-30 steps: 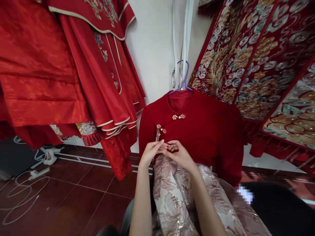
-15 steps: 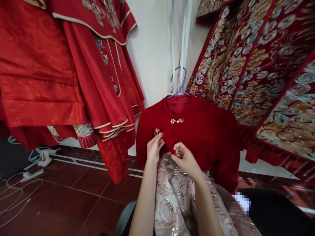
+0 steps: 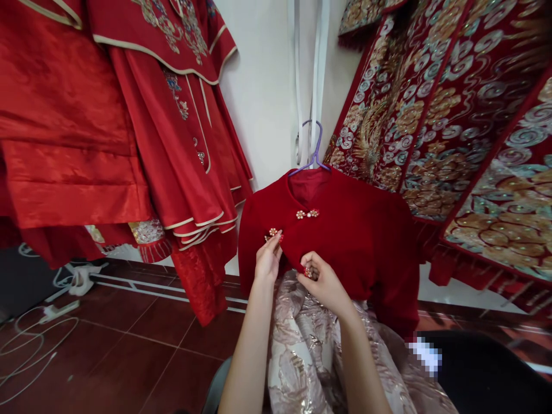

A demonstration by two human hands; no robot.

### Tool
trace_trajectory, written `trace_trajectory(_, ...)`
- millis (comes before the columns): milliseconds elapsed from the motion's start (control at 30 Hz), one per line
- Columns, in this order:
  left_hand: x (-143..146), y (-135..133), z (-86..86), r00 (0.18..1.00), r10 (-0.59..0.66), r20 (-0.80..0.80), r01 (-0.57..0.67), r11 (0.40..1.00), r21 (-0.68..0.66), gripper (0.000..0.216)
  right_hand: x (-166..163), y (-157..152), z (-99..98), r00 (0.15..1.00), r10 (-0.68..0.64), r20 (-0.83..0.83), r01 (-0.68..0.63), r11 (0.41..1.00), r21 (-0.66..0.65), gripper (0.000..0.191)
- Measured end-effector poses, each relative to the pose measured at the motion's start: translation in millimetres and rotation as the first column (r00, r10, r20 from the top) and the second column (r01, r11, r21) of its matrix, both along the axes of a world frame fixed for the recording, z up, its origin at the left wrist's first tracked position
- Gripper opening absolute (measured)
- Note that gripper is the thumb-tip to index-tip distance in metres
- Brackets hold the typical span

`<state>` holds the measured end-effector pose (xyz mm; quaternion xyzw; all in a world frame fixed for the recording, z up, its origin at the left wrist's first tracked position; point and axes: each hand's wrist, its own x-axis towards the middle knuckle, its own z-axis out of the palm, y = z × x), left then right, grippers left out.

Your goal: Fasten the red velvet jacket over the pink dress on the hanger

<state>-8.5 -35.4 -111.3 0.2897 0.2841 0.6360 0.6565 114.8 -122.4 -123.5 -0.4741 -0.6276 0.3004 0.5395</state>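
A red velvet jacket (image 3: 349, 241) hangs on a purple hanger (image 3: 316, 154). Its neck is closed by a gold flower clasp (image 3: 307, 214). My left hand (image 3: 268, 260) is closed, its fingertips pinching the jacket's front flap edge right beside another gold flower clasp (image 3: 273, 232). Lower down and to the right, my right hand (image 3: 324, 283) pinches the flap's lower corner, where a flower clasp (image 3: 307, 272) shows between thumb and fingers. A shiny pale pink brocade skirt (image 3: 293, 362) hangs below the jacket, partly behind my right forearm.
Red garments with cream piping (image 3: 176, 149) hang at the left, and a heavily embroidered red garment (image 3: 457, 132) hangs at the right. White rack poles (image 3: 318, 69) stand behind the hanger. Cables and a power strip (image 3: 60, 310) lie on the tiled floor, near a black surface (image 3: 487, 374) at lower right.
Both hands keep their pinch on the jacket. The view has shifted slightly, so the hands and jacket sit a little further left; otherwise little differs.
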Motion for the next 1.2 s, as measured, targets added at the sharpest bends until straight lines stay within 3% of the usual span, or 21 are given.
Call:
trace_trajectory(133, -2.7, 0.3, 6.2, 0.997, -0.028, -0.073, 0.029, 1.0, 0.007, 0.011, -0.5, -3.0, 3.6, 0.999, 0.028, 0.018, -0.028, 1.0, 0.003, 0.016)
trace_trajectory(233, -4.0, -1.4, 19.4, 0.971, -0.173, -0.162, 0.173, 0.985, -0.015, 0.022, 7.1, -12.4, 10.9, 0.991, 0.119, 0.063, -0.116, 0.992, -0.046, 0.016)
trace_trajectory(300, -3.2, -1.7, 32.6, 0.924, -0.226, -0.309, 0.247, 0.968, 0.03, 0.034, 16.5, -21.6, 15.7, 0.971, 0.217, 0.097, -0.206, 0.973, -0.105, 0.019)
trace_trajectory(367, -0.9, 0.8, 46.6, 0.856, -0.128, -0.501, 0.253, 0.948, 0.191, 0.035, 27.4, -30.8, 18.7, 0.949, 0.289, 0.124, -0.269, 0.951, -0.153, 0.023)
trace_trajectory(400, 0.6, 3.4, 53.0, 0.808, -0.023, -0.589, 0.249, 0.919, 0.307, 0.032, 32.6, -34.7, 19.4, 0.944, 0.303, 0.134, -0.28, 0.946, -0.164, 0.025)
trace_trajectory(467, 4.0, 10.7, 62.9, 0.675, 0.221, -0.704, 0.285, 0.802, 0.526, 0.025, 41.6, -40.2, 19.5, 0.945, 0.289, 0.152, -0.265, 0.951, -0.159, 0.027)
trace_trajectory(533, 6.9, 18.9, 69.5, 0.53, 0.435, -0.728, 0.353, 0.667, 0.656, 0.023, 47.6, -42.5, 18.8, 0.955, 0.249, 0.158, -0.23, 0.964, -0.133, 0.027)
trace_trajectory(633, 9.2, 29.0, 77.6, 0.361, 0.623, -0.694, 0.459, 0.53, 0.714, 0.023, 51.6, -42.4, 18.1, 0.966, 0.208, 0.152, -0.193, 0.975, -0.109, 0.026)
trace_trajectory(733, 9.5, 35.9, 89.0, 0.257, 0.689, -0.677, 0.585, 0.447, 0.677, 0.022, 52.2, -41.9, 18.4, 0.972, 0.193, 0.132, -0.182, 0.979, -0.095, 0.026)
trace_trajectory(833, 9.5, 41.2, 102.2, 0.2, 0.707, -0.678, 0.692, 0.389, 0.609, 0.021, 52.6, -42.6, 18.2, 0.978, 0.18, 0.103, -0.171, 0.981, -0.086, 0.027)
trace_trajectory(1000, 11.6, 43.2, 114.4, 0.209, 0.738, -0.642, 0.762, 0.289, 0.58, 0.015, 55.7, -43.1, 15.8, 0.978, 0.205, 0.041, -0.197, 0.969, -0.148, 0.031)
trace_trajectory(1200, 14.4, 38.5, 115.4, 0.204, 0.753, -0.626, 0.777, 0.264, 0.571, 0.012, 62.6, -41.6, 15.5, 0.993, 0.116, 0.02, -0.112, 0.986, -0.125, 0.031)
